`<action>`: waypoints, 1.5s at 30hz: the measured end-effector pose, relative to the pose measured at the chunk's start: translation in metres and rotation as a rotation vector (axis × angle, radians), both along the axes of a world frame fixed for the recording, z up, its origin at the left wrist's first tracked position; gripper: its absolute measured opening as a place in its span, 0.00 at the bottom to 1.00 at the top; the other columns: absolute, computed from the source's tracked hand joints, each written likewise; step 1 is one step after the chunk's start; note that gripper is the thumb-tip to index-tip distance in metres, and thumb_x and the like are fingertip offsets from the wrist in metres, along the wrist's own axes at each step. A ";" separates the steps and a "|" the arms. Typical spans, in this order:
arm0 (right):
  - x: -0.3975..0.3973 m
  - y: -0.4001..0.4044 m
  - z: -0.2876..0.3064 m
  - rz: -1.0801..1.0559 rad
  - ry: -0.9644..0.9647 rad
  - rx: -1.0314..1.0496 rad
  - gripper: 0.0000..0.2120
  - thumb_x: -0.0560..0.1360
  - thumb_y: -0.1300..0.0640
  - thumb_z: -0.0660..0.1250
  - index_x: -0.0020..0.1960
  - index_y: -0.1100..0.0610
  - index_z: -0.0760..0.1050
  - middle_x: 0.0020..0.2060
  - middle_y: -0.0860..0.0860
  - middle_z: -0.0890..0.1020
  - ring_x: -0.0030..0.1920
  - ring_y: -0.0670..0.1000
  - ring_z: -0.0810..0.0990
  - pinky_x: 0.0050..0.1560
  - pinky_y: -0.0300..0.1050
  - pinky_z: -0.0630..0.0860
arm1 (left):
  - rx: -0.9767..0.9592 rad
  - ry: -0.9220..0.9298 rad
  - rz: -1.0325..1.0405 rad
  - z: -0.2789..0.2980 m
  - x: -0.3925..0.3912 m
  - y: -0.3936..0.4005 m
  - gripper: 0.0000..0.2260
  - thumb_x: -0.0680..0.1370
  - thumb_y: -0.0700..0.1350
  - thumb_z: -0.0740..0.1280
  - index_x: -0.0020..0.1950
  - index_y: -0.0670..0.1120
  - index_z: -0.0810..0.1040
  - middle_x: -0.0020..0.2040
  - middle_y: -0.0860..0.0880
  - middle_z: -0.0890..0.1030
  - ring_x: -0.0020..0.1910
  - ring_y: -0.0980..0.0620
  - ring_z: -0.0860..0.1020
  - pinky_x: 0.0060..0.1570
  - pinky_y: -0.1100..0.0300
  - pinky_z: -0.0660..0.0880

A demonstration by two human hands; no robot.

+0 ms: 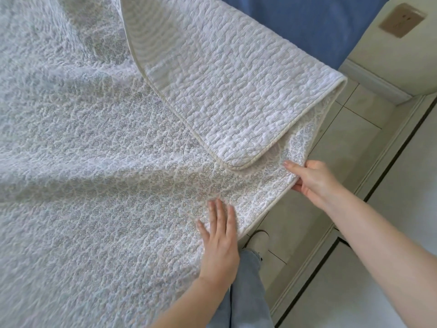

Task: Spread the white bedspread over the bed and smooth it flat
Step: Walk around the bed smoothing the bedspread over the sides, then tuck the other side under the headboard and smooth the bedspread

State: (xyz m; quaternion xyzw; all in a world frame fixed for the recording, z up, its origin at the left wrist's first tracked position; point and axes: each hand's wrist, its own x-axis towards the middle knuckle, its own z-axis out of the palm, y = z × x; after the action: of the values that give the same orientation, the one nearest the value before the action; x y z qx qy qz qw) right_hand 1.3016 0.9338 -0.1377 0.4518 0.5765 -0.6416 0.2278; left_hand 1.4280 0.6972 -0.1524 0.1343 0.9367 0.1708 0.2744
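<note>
Bedspread [106, 150] corner folded back; right hand [312, 178] grip pinches edge, left hand [220, 242] flat.

The bedspread [99, 143] is quilted cloth, puckered and matt, edged with smooth cord piping; the floor [335, 147] right of the hands is smooth pale tile.

From where I sit, the bedspread [94, 150] covers the bed across the left and centre. Its far corner [236, 91] is folded back and lies on top of the spread, toward the upper right. My left hand [220, 242] lies flat on the spread near its right edge. My right hand [312, 178] pinches that edge, just right of the folded corner. Below the left hand are my trouser leg [246, 287] and shoe [259, 240], on the tiled floor [307, 233] right of the bed. A wall socket [402, 20] sits at upper right.
</note>
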 end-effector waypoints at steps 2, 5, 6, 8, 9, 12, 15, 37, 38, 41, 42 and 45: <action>0.003 -0.005 -0.009 0.018 -0.061 0.005 0.14 0.76 0.60 0.70 0.57 0.67 0.73 0.48 0.57 0.82 0.42 0.52 0.81 0.41 0.46 0.80 | 0.013 -0.015 -0.014 -0.001 0.007 -0.002 0.40 0.66 0.31 0.37 0.81 0.41 0.43 0.80 0.40 0.37 0.78 0.40 0.33 0.69 0.27 0.42; -0.010 -0.007 -0.016 0.015 -0.126 0.059 0.14 0.75 0.63 0.71 0.58 0.67 0.72 0.50 0.59 0.80 0.44 0.54 0.81 0.39 0.48 0.80 | -0.065 0.013 -0.077 -0.003 0.008 0.003 0.36 0.70 0.33 0.44 0.80 0.41 0.53 0.80 0.36 0.44 0.78 0.33 0.39 0.67 0.23 0.49; -0.019 -0.004 -0.016 -0.002 -0.131 0.096 0.11 0.75 0.67 0.69 0.56 0.65 0.73 0.49 0.59 0.80 0.43 0.54 0.81 0.36 0.47 0.80 | -0.079 0.003 -0.082 -0.001 0.008 0.005 0.33 0.73 0.37 0.48 0.80 0.43 0.57 0.80 0.35 0.47 0.78 0.32 0.42 0.68 0.24 0.49; -0.039 0.007 -0.013 -0.049 -0.094 0.189 0.12 0.75 0.71 0.65 0.56 0.62 0.73 0.48 0.57 0.80 0.45 0.54 0.81 0.35 0.45 0.81 | -0.067 -0.017 -0.037 0.006 0.000 0.007 0.27 0.76 0.48 0.55 0.77 0.49 0.64 0.79 0.36 0.56 0.79 0.34 0.50 0.74 0.33 0.50; -0.050 0.013 -0.010 -0.060 -0.063 0.232 0.14 0.73 0.71 0.65 0.58 0.61 0.71 0.49 0.56 0.79 0.48 0.54 0.81 0.40 0.45 0.82 | -0.067 0.006 0.005 0.008 -0.008 0.005 0.26 0.77 0.52 0.57 0.76 0.50 0.66 0.78 0.40 0.61 0.78 0.36 0.55 0.75 0.37 0.53; -0.083 0.023 0.010 -0.143 0.030 0.172 0.22 0.65 0.64 0.66 0.59 0.61 0.72 0.51 0.56 0.78 0.52 0.57 0.80 0.50 0.52 0.80 | -0.070 0.094 0.105 0.002 -0.051 -0.011 0.25 0.80 0.53 0.59 0.77 0.50 0.62 0.77 0.47 0.63 0.78 0.43 0.58 0.77 0.42 0.52; -0.117 0.034 0.022 -0.334 0.095 0.040 0.24 0.64 0.52 0.73 0.59 0.54 0.77 0.56 0.55 0.81 0.54 0.58 0.82 0.56 0.58 0.78 | -0.119 0.206 0.142 -0.011 -0.104 -0.027 0.25 0.80 0.49 0.61 0.77 0.47 0.62 0.74 0.47 0.67 0.76 0.45 0.59 0.76 0.41 0.49; -0.196 0.131 0.014 0.392 0.169 0.442 0.18 0.70 0.49 0.75 0.54 0.58 0.79 0.48 0.52 0.81 0.48 0.50 0.78 0.48 0.42 0.71 | 0.623 -0.159 1.493 0.038 -0.350 0.042 0.20 0.82 0.61 0.52 0.43 0.48 0.74 0.36 0.51 0.74 0.33 0.52 0.72 0.32 0.59 0.69; -0.199 0.123 0.017 0.519 0.185 0.438 0.17 0.71 0.47 0.75 0.53 0.58 0.78 0.46 0.51 0.80 0.48 0.50 0.77 0.49 0.42 0.70 | 0.618 -0.209 1.466 0.042 -0.353 0.041 0.22 0.80 0.65 0.55 0.47 0.48 0.77 0.39 0.51 0.78 0.35 0.52 0.75 0.34 0.59 0.72; -0.210 0.117 0.028 0.746 0.335 0.494 0.16 0.75 0.50 0.71 0.36 0.56 0.69 0.32 0.50 0.70 0.36 0.49 0.69 0.37 0.45 0.63 | 0.649 -0.241 1.412 0.044 -0.360 0.044 0.16 0.78 0.58 0.68 0.53 0.46 0.79 0.48 0.48 0.84 0.41 0.50 0.83 0.39 0.55 0.80; -0.211 0.121 0.031 0.725 0.386 0.532 0.21 0.75 0.52 0.71 0.31 0.56 0.64 0.28 0.49 0.65 0.32 0.49 0.65 0.34 0.45 0.60 | 0.656 -0.222 1.407 0.043 -0.362 0.044 0.12 0.77 0.50 0.71 0.55 0.44 0.79 0.50 0.46 0.84 0.43 0.48 0.83 0.42 0.54 0.81; -0.207 0.143 0.027 0.618 0.307 0.587 0.24 0.77 0.54 0.68 0.28 0.55 0.60 0.25 0.49 0.62 0.28 0.50 0.62 0.27 0.40 0.57 | 0.590 -0.163 1.413 0.038 -0.372 0.051 0.12 0.75 0.37 0.69 0.58 0.39 0.77 0.50 0.43 0.82 0.46 0.44 0.83 0.45 0.51 0.80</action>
State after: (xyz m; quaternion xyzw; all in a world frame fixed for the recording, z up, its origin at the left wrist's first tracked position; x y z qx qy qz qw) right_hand 1.0943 1.0773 -0.1112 0.2035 0.8690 -0.4124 0.1825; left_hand 1.0562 0.7477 -0.1142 -0.4411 0.6926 0.5577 0.1213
